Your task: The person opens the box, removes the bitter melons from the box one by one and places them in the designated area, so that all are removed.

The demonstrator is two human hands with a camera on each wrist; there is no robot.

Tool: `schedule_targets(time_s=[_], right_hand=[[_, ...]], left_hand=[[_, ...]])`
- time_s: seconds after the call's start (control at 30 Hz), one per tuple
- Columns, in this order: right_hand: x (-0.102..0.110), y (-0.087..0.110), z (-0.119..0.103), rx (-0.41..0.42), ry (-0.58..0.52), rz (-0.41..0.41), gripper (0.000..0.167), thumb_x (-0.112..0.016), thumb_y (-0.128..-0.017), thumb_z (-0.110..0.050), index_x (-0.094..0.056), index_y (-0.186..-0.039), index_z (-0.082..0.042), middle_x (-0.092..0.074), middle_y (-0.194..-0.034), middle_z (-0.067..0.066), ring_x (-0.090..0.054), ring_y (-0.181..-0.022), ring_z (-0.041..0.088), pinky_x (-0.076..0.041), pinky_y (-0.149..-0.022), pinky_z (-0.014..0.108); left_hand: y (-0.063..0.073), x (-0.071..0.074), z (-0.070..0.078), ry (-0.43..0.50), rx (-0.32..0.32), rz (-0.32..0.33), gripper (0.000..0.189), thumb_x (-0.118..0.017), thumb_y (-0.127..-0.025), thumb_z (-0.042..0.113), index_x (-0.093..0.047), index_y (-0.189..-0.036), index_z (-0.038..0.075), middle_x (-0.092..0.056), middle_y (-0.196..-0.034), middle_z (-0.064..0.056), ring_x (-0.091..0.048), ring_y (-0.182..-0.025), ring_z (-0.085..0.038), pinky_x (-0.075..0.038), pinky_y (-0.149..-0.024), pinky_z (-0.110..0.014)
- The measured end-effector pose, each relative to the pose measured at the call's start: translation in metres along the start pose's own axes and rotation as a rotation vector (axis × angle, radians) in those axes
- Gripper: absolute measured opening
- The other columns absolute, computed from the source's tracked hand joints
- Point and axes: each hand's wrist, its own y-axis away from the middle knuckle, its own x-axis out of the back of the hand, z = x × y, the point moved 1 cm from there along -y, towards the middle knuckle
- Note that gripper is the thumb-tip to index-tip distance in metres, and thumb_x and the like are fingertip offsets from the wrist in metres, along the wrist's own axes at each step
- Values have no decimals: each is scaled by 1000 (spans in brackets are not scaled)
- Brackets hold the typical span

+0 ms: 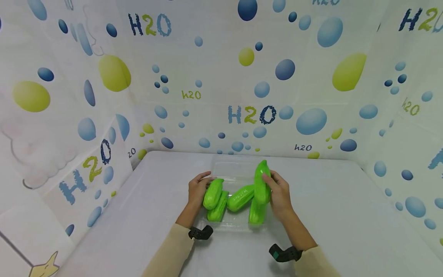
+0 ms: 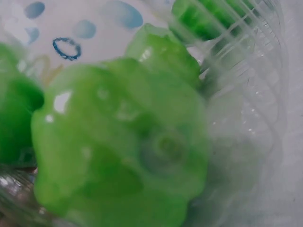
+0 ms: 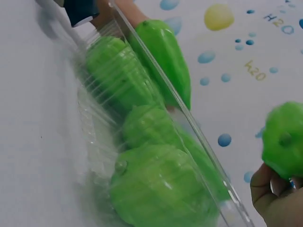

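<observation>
Several glossy green ridged vegetables, shaped like bitter melons, are at a clear plastic box (image 1: 226, 227). My right hand (image 1: 281, 192) holds one bitter melon (image 1: 262, 184) raised upright at the box's right side, thumb across its front. Under it a second bitter melon (image 1: 257, 213) stays in the box. A slanted bitter melon (image 1: 240, 198) lies in the middle. At the left edge of the box my left hand (image 1: 197, 190) grips the side; its thumb is hidden behind a bitter melon (image 1: 212, 194), which rests over another bitter melon (image 1: 218, 209).
The box's clear lid (image 1: 232, 168) lies folded back toward the wall. A white tabletop (image 1: 322, 207) spreads around the box. Behind it hangs a white sheet (image 1: 221, 77) printed with blue and green drops. Each wrist wears a black camera (image 1: 285, 254).
</observation>
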Motion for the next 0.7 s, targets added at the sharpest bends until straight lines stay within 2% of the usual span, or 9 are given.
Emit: schedule_targets(time_s=[0.17,0.37,0.5,0.7], right_hand=[[9,-2,-2,-4,-1,86,42,-52,-106,-27,-54,-139,-1,-57,-110,5,-56,-94,13,-53,-78,21],[13,-2,-7,-6,-29,120,40,-49,-106,-21,-53,-138,2,-57,-105,3,-56,-91,12,-52,-76,22],[16,-2,-10,1,-26,137,39,-46,-105,-16,-53,-138,3,-57,-110,4,-55,-96,13,-52,-80,22],[22,-3,-8,15,53,174,42,-45,-102,-12,-53,-141,1,-54,-125,11,-55,-104,16,-51,-84,21]], left_hand=[[0,0,1,-1,1,2,36,-67,-94,14,-69,-126,-1,-77,-100,-11,-65,-74,-9,-54,-67,-21],[0,1,0,-4,-1,3,35,-66,-94,14,-70,-126,-1,-76,-91,-5,-65,-74,-10,-54,-68,-21],[-1,1,0,-4,-4,0,34,-66,-95,15,-70,-125,-1,-75,-89,-3,-66,-74,-10,-54,-68,-21],[0,2,-1,6,-7,-2,34,-65,-95,14,-69,-126,-1,-76,-93,-6,-65,-74,-10,-54,-68,-21]])
